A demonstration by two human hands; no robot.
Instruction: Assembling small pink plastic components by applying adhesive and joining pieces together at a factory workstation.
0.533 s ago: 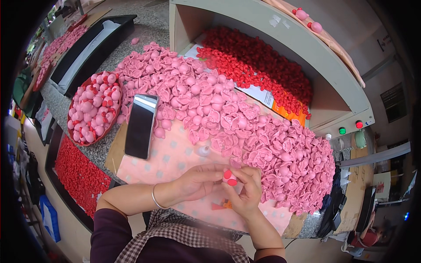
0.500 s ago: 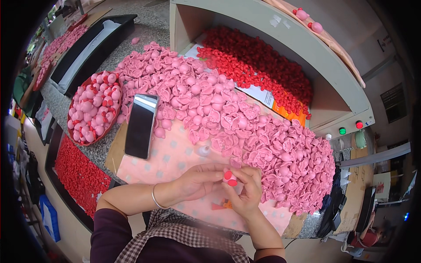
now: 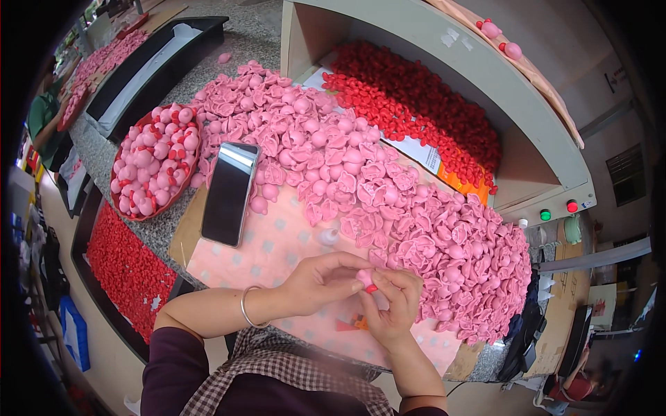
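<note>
From my remote feed, I watched the left hand and the right hand meet over a pink dotted cloth, fingertips of both pinched together on a small pink piece with a red tip. It sat between the two hands, just in front of a heap of pink pieces; its exact shape was too small to tell. A dark phone lay on the cloth to the left, beside a red basket of pink pieces.
</note>
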